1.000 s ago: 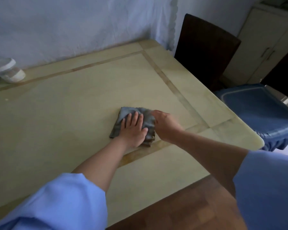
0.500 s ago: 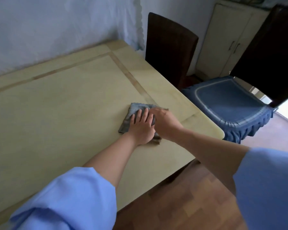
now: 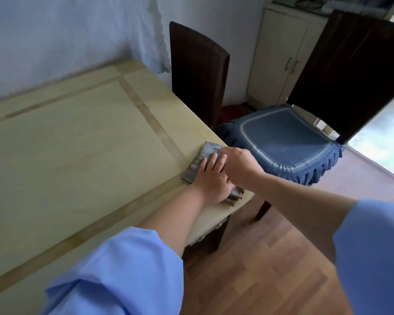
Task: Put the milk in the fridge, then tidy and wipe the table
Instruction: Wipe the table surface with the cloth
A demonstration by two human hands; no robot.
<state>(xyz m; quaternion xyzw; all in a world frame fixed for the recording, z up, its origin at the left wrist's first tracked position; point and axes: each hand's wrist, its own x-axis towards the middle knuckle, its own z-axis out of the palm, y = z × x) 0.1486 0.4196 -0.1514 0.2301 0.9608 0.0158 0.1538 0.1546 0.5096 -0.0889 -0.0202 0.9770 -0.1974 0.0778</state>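
- The left grip (image 3: 210,179) lies flat with straight fingers and presses down on the grey cloth (image 3: 201,155).
- The right grip (image 3: 237,163) curls its fingers around the cloth's edge.
- The cloth sits on the surface (image 3: 77,144), near its right corner.
- A blue chair seat (image 3: 282,142) is just beside that corner.

**Head view.** One wide-angle camera, worn on the person's head.

- **Station:** over the near right corner of the table (image 3: 77,155), close above it.
- **Facing:** forward and steeply down, turned toward the table's right edge.
- **Near field:** the left sleeve (image 3: 123,273) and right sleeve (image 3: 373,258) fill the lower corners. Both forearms run up from the lower part of the frame to the middle.
- **Centre of frame:** the left hand (image 3: 210,178) and right hand (image 3: 237,164) on the grey cloth (image 3: 200,155), near the lens.
- **Far field:** wall (image 3: 55,30) at upper left, dark chair back (image 3: 198,71) at top centre, cushioned chair (image 3: 282,142) right of the table, cabinet (image 3: 280,57) at upper right, wood floor (image 3: 259,269) at lower right.
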